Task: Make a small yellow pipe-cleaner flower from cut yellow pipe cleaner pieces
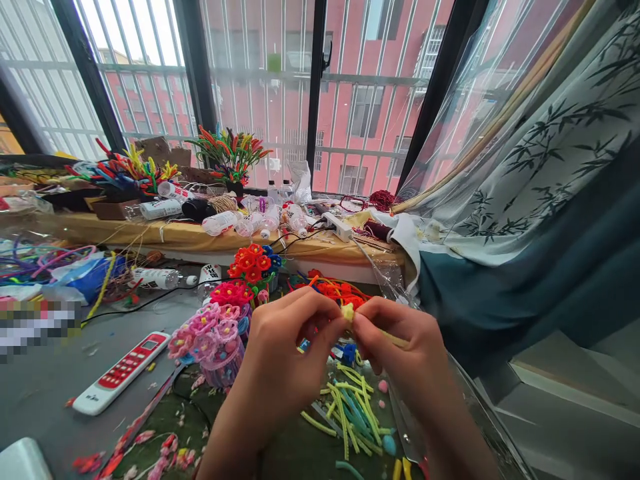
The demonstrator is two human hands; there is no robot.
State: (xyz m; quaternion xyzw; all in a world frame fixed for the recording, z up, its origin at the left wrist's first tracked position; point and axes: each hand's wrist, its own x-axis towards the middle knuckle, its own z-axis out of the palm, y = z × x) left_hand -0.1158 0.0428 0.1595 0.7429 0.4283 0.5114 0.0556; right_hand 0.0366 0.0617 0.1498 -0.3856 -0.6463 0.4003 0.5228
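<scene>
My left hand [295,347] and my right hand [400,340] meet in the middle of the view, above the table. Both pinch a small pale yellow pipe cleaner piece [347,311] between thumbs and forefingers. A length of it runs under the right fingers towards the palm. Below my hands lies a pile of cut yellow and teal pipe cleaners [353,410]. Beside my left hand stands a bunch of pink pipe cleaner flowers [213,337], with red flowers [253,262] behind it.
A white and red remote control [125,373] lies at the left. Plastic bottles [220,222] and a power strip [337,227] rest on the window ledge. A curtain [540,173] hangs at the right. Small pompoms [389,445] and scraps lie about the dark mat.
</scene>
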